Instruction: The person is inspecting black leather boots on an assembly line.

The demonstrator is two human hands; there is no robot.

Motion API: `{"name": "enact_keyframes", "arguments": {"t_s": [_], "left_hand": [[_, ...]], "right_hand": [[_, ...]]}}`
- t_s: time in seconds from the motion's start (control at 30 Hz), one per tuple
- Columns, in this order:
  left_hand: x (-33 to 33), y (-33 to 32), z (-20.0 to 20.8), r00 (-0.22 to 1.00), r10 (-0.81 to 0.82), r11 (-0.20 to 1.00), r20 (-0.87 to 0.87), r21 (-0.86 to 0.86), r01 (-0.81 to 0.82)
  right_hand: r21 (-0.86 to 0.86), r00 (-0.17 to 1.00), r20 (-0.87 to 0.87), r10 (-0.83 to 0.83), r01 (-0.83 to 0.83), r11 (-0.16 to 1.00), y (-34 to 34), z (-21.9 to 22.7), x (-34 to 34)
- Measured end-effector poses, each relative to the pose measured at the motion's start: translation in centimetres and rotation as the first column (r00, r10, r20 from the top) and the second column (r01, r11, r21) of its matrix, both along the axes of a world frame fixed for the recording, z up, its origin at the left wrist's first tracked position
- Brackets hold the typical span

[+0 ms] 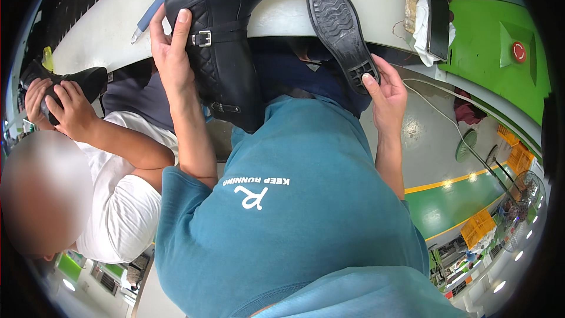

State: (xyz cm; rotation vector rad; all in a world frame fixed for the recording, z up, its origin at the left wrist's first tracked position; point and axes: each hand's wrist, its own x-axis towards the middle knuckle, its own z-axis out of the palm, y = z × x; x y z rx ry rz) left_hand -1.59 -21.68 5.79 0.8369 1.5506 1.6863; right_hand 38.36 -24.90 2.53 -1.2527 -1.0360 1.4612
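My left hand point(175, 47) grips a black ankle-strap boot point(220, 62) at its heel, thumb on the quilted side. The boot lies on its side at the table edge, toe pointing right, shaft hanging toward my lap. Silver buckles show on its straps. In my right hand point(388, 91) is a loose black rubber sole point(336, 23), pinched by the heel end between thumb and fingers. Wavy tread covers its front, and square cells mark the heel. Its toe end rests near the boot's toe. A blue-handled tool point(154, 13) with a pale tip lies beside my left fingers.
A white curved table point(100, 29) spans the front. At left, a co-worker's hands point(67, 106) hold a black shoe point(88, 82). On the right stand a green machine point(482, 41) with a red button, a dark flat device point(437, 23) on white cloth, and a hanging cable point(432, 103).
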Motion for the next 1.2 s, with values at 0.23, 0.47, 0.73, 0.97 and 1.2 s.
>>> {"name": "enact_keyframes", "arguments": {"t_s": [0.23, 0.47, 0.73, 0.97, 1.2], "left_hand": [[-1.5, 1.5, 0.4, 0.989, 0.025, 0.991, 0.148, 0.128, -0.045], [0.7, 1.7, 0.1, 0.979, 0.139, 0.99, 0.151, -0.051, -0.132], [5.9, -3.9, 2.1, 0.867, -0.196, 0.979, 0.459, 0.045, 0.197], [7.4, -4.6, 3.0, 0.955, -0.294, 0.956, 0.031, -0.009, 0.294], [8.3, -2.1, 3.8, 0.959, -0.282, 0.95, 0.009, 0.143, 0.278]], "right_hand": [[0.138, 0.998, -0.017, -0.063, 0.064, 0.988, 0.0, 0.5, -0.1], [0.156, 0.99, -0.07, -0.121, 0.131, 0.979, 2.2, 1.4, -1.2], [0.172, 0.983, -0.101, -0.155, 0.171, 0.97, 4.3, -0.6, -1.1], [0.335, 0.954, 0.276, -0.118, 0.019, 0.942, 6.2, 1.7, -3.3], [0.565, 0.961, 0.245, -0.129, -0.034, 0.824, 7.5, 6.5, -5.4]]}}
